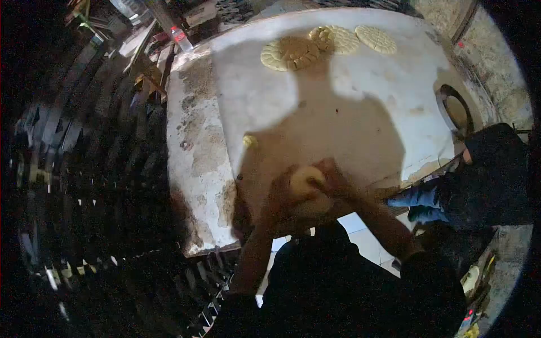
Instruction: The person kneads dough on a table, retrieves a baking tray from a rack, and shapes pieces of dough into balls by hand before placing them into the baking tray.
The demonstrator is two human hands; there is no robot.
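Note:
In the shadow at the table's near edge, a pale round piece of dough (304, 179) lies between my two hands. My left hand (280, 188) curves round its left side. My right hand (332, 179) is at its right side, with fingers over its face. A wider pale round shape (315, 205) shows just below, partly hidden by my hands. A small yellowish lump (249, 141) rests on the table to the left. Patterned round flat pieces (276, 55) (376, 39) lie along the far side of the table.
The worn pale table (242, 84) fills the middle. A dark ring-shaped object (456, 111) is at its right edge, near another person in dark clothing (487, 174). A plastic bottle (181, 39) stands at the far left corner. Dark slatted racks (73, 169) are on the left.

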